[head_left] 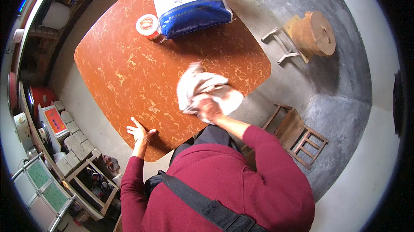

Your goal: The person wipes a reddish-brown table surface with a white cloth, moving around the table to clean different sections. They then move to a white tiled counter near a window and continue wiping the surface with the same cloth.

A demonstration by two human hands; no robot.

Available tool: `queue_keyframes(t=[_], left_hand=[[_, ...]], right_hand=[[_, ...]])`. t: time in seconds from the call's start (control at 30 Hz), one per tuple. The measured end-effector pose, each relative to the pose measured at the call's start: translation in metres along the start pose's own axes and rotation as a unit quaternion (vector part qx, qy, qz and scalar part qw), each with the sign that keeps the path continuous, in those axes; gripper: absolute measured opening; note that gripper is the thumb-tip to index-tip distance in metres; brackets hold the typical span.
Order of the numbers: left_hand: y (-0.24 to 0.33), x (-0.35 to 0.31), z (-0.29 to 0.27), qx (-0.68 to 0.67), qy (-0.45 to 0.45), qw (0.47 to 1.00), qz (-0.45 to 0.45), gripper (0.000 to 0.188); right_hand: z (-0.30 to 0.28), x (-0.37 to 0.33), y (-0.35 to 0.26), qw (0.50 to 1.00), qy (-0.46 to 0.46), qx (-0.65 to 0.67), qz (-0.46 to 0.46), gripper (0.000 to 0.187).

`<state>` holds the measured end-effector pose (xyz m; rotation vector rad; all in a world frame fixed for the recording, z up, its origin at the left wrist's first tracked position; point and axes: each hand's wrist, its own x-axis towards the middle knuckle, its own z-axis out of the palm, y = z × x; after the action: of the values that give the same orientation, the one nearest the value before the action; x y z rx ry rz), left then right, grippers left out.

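Observation:
A reddish-brown table (125,81) with a marbled, yellow-veined top lies in front of me. My right hand (209,110) is pressed down on a crumpled white cloth (202,86) near the table's right front edge. Its fingers are partly buried in the folds, gripping the cloth, and hand and cloth are slightly blurred. Part of the cloth reaches the table's edge. My left hand (140,132) rests on the tabletop near the front left edge, fingers spread and holding nothing.
On the table's far side stand a blue-and-white bag (194,10) and a round red-and-white tub (148,26). To the right are a round wooden lidded tub (317,34) and a wooden chair (297,135). Grey blocks (77,141) and a shoe rack (92,184) line the left.

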<state>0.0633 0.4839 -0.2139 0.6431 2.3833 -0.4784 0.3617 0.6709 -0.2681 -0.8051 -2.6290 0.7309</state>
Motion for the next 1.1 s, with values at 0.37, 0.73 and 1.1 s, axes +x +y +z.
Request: queue_keyframes(t=[0.37,0.73,1.1], left_hand=[[-0.013,0.005,0.004,0.005,0.021,1.000,-0.001,0.144],[-0.003,0.001,0.002,-0.024,0.026,0.999,-0.017,0.142],[-0.006,-0.009,-0.016,-0.061,0.011,0.998,-0.017,0.140]], right_hand=[[-0.045,0.117,0.087,0.966,0.158,0.115,0.166,0.024],[-0.004,-0.030,0.012,0.996,0.066,0.064,-0.002,0.023],[-0.050,0.127,0.019,0.985,-0.012,0.160,0.064,0.036]])
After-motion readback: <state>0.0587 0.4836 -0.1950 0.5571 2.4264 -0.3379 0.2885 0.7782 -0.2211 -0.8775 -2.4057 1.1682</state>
